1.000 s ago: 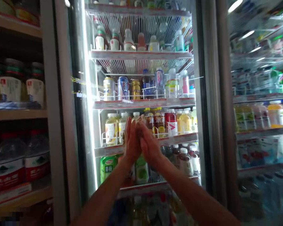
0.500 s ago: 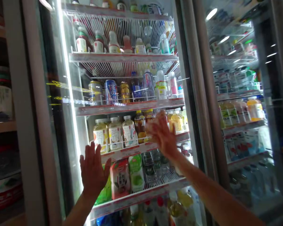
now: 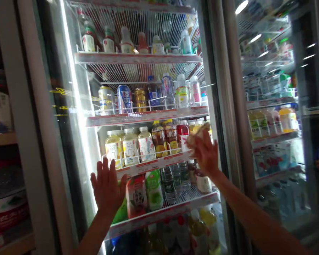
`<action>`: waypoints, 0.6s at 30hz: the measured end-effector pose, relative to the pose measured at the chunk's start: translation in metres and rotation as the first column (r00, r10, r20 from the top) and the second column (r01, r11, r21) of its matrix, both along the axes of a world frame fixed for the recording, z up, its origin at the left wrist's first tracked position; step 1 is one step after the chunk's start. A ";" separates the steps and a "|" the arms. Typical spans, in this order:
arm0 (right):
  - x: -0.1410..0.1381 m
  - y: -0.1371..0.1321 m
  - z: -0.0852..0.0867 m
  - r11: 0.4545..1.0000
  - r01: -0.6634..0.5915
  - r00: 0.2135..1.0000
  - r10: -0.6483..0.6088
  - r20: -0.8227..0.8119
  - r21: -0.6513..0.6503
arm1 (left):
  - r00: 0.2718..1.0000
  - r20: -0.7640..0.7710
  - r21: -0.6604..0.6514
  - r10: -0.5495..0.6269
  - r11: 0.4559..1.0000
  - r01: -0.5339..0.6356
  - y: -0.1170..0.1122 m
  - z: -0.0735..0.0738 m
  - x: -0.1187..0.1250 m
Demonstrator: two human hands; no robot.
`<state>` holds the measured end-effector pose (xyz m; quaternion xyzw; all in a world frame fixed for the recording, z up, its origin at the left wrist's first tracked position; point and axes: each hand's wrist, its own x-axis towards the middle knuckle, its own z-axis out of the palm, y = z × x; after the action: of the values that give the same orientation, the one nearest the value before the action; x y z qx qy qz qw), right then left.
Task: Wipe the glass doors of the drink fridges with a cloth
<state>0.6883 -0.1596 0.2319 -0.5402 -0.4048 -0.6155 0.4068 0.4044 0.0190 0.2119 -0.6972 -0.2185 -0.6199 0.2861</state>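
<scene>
My left hand [image 3: 108, 187] is raised palm forward with its fingers stretched out, holding nothing. It appears to rest on the glass door [image 3: 78, 212] at the lower left, in front of the drinks. On the right, my right hand [image 3: 207, 156] is up at the glass with a crumpled beige cloth [image 3: 198, 138] under its fingers, somewhat blurred. Behind the cloth and hand, part of a shelf of bottled drinks is hidden. Tea bottles with white caps [image 3: 130, 147] and brown bottles with yellow caps [image 3: 159, 138] stand between the two hands.
Inside the cooler, wire shelves carry cans [image 3: 124, 99], cartons [image 3: 136, 196] and water bottles [image 3: 168, 184]. A metal door frame [image 3: 235, 106] separates it from a second glass-fronted cooler [image 3: 273, 134]. Wooden shelving [image 3: 2, 139] with goods stands at far left.
My right hand has swept right across the glass with the cloth, uncovering the brown bottles. My left hand stays nearly in place. The view has shifted slightly.
</scene>
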 end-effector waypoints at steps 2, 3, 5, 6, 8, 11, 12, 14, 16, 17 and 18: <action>0.017 -0.007 -0.003 0.985 0.035 0.989 -0.010 -0.146 0.170 | 1.000 0.003 -0.011 0.009 1.000 -0.009 0.001 -0.001 0.002; 0.013 -0.003 -0.005 0.980 0.020 0.985 0.015 -0.170 0.199 | 1.000 0.005 -0.011 0.009 1.000 -0.009 0.001 -0.002 0.003; -0.016 0.013 -0.010 0.988 -0.086 0.989 0.100 -0.109 0.129 | 1.000 0.008 -0.007 0.003 1.000 -0.003 0.002 -0.003 0.003; -0.035 0.022 -0.014 0.989 -0.142 0.988 0.144 -0.048 0.035 | 1.000 0.010 -0.008 0.000 1.000 0.000 0.002 -0.004 0.002; -0.060 0.031 -0.022 0.968 -0.199 0.973 0.214 0.082 -0.153 | 1.000 0.006 -0.009 -0.006 1.000 0.006 0.003 -0.006 0.000; -0.042 0.014 -0.032 0.972 -0.164 0.977 0.184 0.112 -0.167 | 1.000 -0.004 0.009 0.000 1.000 0.000 0.002 -0.011 -0.002; -0.027 0.005 -0.034 0.987 -0.142 0.987 0.147 0.059 -0.080 | 1.000 0.000 0.021 0.002 1.000 -0.002 0.002 -0.013 -0.002; -0.001 -0.008 -0.034 0.986 -0.099 0.987 0.114 -0.111 0.134 | 1.000 0.010 0.036 0.003 0.999 -0.004 0.002 -0.014 -0.001; -0.002 -0.003 -0.033 0.965 -0.113 0.966 0.162 -0.200 0.235 | 1.000 0.018 0.039 0.001 0.999 -0.002 0.003 -0.014 0.000; -0.014 0.005 -0.034 0.966 -0.148 0.962 0.190 -0.193 0.213 | 1.000 0.017 0.036 0.000 0.999 -0.001 0.004 -0.015 0.000; -0.029 0.015 -0.036 0.970 -0.189 0.963 0.213 -0.163 0.153 | 1.000 0.017 0.027 0.000 1.000 -0.001 0.005 -0.015 0.000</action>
<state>0.6593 -0.1444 0.1954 -0.5201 -0.3767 -0.5462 0.5378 0.4044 0.0236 0.1965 -0.6881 -0.2126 -0.6284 0.2938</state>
